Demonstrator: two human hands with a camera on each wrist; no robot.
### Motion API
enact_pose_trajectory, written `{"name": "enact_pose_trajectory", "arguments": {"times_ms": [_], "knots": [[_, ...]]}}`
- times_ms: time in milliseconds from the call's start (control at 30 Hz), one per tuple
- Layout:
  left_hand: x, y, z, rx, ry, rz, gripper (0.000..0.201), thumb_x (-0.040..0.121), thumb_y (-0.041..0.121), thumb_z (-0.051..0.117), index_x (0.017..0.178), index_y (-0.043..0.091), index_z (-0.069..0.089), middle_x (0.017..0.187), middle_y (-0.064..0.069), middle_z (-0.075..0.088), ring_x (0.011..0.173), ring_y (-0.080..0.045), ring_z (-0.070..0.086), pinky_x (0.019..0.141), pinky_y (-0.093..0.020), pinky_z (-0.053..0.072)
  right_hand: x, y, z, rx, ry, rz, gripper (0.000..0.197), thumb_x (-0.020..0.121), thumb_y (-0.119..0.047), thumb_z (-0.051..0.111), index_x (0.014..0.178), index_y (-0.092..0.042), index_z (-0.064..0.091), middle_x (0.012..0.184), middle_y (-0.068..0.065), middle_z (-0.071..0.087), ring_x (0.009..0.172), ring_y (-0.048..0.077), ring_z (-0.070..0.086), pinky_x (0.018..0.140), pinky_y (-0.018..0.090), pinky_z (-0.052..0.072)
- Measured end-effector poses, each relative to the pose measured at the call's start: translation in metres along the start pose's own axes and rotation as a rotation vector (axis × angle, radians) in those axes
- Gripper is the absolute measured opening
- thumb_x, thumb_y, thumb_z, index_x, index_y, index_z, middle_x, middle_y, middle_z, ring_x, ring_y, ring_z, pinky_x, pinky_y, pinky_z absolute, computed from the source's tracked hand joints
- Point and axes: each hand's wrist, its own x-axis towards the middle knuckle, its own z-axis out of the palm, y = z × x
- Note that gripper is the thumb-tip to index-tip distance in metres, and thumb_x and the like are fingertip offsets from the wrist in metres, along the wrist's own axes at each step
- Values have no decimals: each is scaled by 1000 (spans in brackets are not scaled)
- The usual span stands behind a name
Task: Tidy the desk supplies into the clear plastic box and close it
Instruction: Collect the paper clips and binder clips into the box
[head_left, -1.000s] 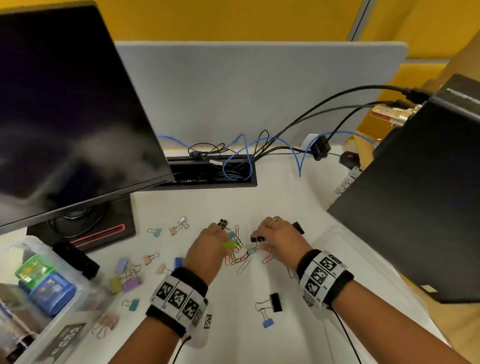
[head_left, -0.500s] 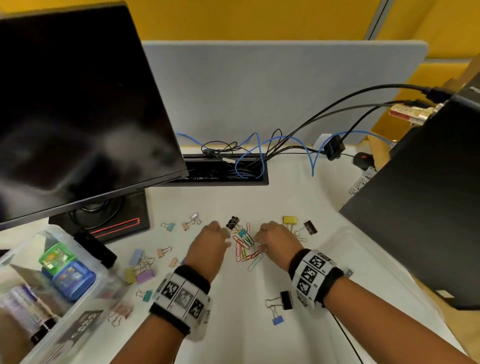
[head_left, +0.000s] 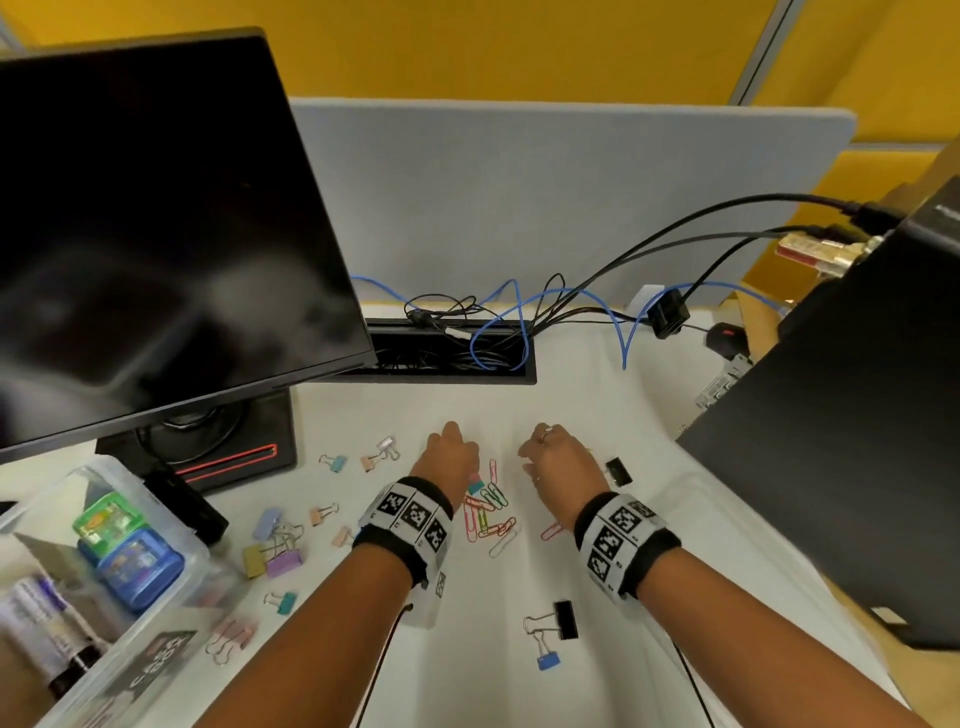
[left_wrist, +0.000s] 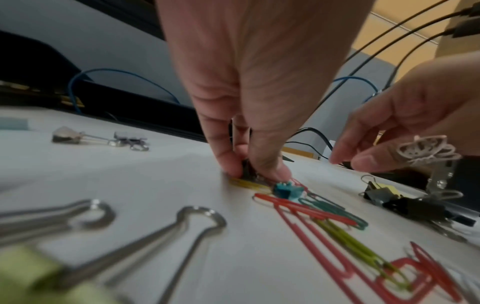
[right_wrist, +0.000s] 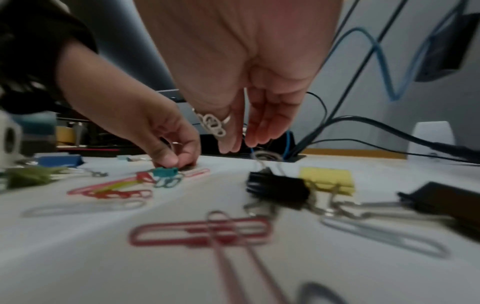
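Under the fingers (left_wrist: 228, 164) of the left hand (head_left: 451, 460), a small dark binder clip (left_wrist: 246, 171) is pinched between thumb and fingertips, pressed down on the white counter (head_left: 597, 691). Just in front of those fingers lies a small teal binder clip (left_wrist: 287, 190), touching a loose heap of wire paper clips (head_left: 488, 514) in red, green, yellow and pale grey, their thin loops overlapping. The right hand (head_left: 563, 465) hovers just beside them with fingers hanging straight and relaxed, holding nothing; it wears an ornate silver ring (right_wrist: 211, 124). Below its fingers sit a black binder clip (right_wrist: 279, 188) and a yellow one (right_wrist: 327, 180), their shiny metal handles tangled together, with another black clip (head_left: 618, 472) just past the hand's outer edge. Nearer the person rest a black binder clip (head_left: 566, 621) and a small blue one (head_left: 548, 662). Well away from the left fingers, pastel binder clips (head_left: 275, 551) are scattered. Beyond them, at the counter's near left corner, stands the clear plastic box (head_left: 171, 613), open, its walls see-through, holding a blue case (head_left: 140, 569) and a green one (head_left: 106, 519). A black monitor (head_left: 156, 234) rises behind, and blue and black cables (head_left: 498, 332) loop into a slot.
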Motion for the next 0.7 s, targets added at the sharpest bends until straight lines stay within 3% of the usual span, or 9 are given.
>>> {"name": "enact_pose_trajectory", "arguments": {"times_ms": [100,167,267,400,533,600,700], "knots": [[0,-11,1,-108,29,-47,20,90,-2,47,103,-1,61,115,-12,43,101,-24,51,91,-31,49,-2,-15,13,6,-96,-136,46,84,13,41,124,-5,53,132,15,52,121,29,47,100,36,44],[-1,-24,0,-158,74,-63,16,90,-1,51,101,1,63,104,-6,39,93,-19,51,89,-25,48,-9,-23,21,-3,-194,-175,58,82,17,38,135,-6,43,147,14,38,134,28,37,110,37,38],[-9,-43,-6,-200,134,-95,12,91,7,56,97,2,65,101,-3,37,89,-19,49,81,-19,40,-23,-27,24,-52,-255,-194,64,84,16,35,143,-8,29,156,5,20,144,23,19,113,36,33],[-22,-56,-11,-266,169,-134,11,90,9,57,96,3,64,104,-7,44,90,-21,53,87,-22,45,-41,-26,30,-15,-251,-235,59,84,16,37,139,-6,37,153,9,29,144,22,20,116,33,25],[-29,-59,-13,-299,192,-105,14,90,4,55,98,1,66,99,-3,42,87,-13,45,80,-16,36,-45,-32,38,33,-212,-261,53,84,15,39,132,-5,47,139,15,47,133,27,38,109,34,36],[-32,-61,-15,-300,187,-71,15,90,0,55,99,0,67,97,-3,42,87,-13,44,77,-14,34,-35,-40,37,38,-201,-254,55,85,12,39,138,-6,39,147,13,38,137,26,33,111,33,33],[-36,-64,-17,-318,191,-45,17,87,-5,56,98,-1,68,95,-4,44,88,-14,45,72,-5,28,-18,-57,35,6,-275,-250,62,90,4,38,147,-9,17,158,5,13,146,21,14,119,32,19]]}}
